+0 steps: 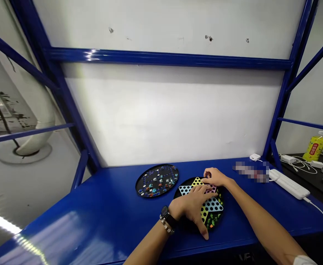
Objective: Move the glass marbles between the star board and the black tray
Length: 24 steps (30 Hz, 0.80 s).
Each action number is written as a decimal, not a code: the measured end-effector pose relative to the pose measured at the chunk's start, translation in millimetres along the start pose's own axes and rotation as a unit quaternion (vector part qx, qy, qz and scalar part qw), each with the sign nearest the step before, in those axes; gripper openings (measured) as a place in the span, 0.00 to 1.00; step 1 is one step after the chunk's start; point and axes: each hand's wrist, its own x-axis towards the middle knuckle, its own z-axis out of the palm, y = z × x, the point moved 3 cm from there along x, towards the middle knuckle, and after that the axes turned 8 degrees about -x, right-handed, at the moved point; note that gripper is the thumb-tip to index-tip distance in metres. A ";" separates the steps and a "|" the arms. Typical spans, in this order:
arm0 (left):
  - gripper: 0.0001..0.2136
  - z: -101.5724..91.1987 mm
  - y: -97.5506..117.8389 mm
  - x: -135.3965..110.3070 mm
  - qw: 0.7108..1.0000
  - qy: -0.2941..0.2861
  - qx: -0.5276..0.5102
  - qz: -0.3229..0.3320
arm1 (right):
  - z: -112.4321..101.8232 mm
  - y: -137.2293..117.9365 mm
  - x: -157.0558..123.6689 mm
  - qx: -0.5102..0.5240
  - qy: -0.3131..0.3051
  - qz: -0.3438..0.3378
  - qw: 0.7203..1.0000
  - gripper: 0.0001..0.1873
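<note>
A round black board [215,208] with a star of yellow, light blue and pink holed triangles lies on the blue shelf [100,217]. My left hand [196,208] rests flat on it, fingers spread, a watch and bead bracelet on the wrist. My right hand [215,177] sits at the board's far edge, fingers curled downward in a pinch; what they hold is hidden. A few green and orange marbles show at the board's near right. A black round tray [157,180] full of several coloured marbles lies to the left of the board.
Blue metal rack posts and beams frame the shelf in front of a white wall. A white power strip [288,183] and a white charger [255,157] lie at the right. Beyond, a dark table holds a yellow bottle [316,147], cables and phones.
</note>
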 end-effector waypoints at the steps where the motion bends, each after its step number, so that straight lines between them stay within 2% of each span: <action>1: 0.53 -0.4 -1.4 -1.0 1.000 0.001 0.003 -0.005 | 0.9 0.7 0.6 -0.008 0.008 0.006 1.000 0.06; 5: 0.44 -10.9 -14.5 -9.4 0.999 0.037 0.004 -0.029 | -4.3 7.8 2.5 -0.061 0.068 0.054 0.994 0.04; 8: 0.31 -16.8 -24.3 -14.0 0.994 0.092 0.017 -0.051 | -15.6 20.7 -2.1 -0.097 0.115 0.115 0.982 0.08; 12: 0.17 -10.8 -24.6 -10.6 0.983 0.161 0.063 -0.057 | -30.5 34.9 -10.7 -0.144 0.148 0.200 0.958 0.09; 14: 0.13 -3.6 -19.4 -5.9 0.979 0.173 0.088 -0.065 | -34.4 35.5 -13.0 -0.165 0.144 0.217 0.951 0.10; 19: 0.15 13.0 -1.2 7.3 0.957 0.226 0.170 -0.062 | -34.8 21.9 -15.6 -0.227 0.101 0.250 0.936 0.07; 24: 0.12 30.4 7.4 23.6 0.937 0.222 0.257 -0.076 | -31.6 6.8 -16.7 -0.269 0.046 0.263 0.925 0.10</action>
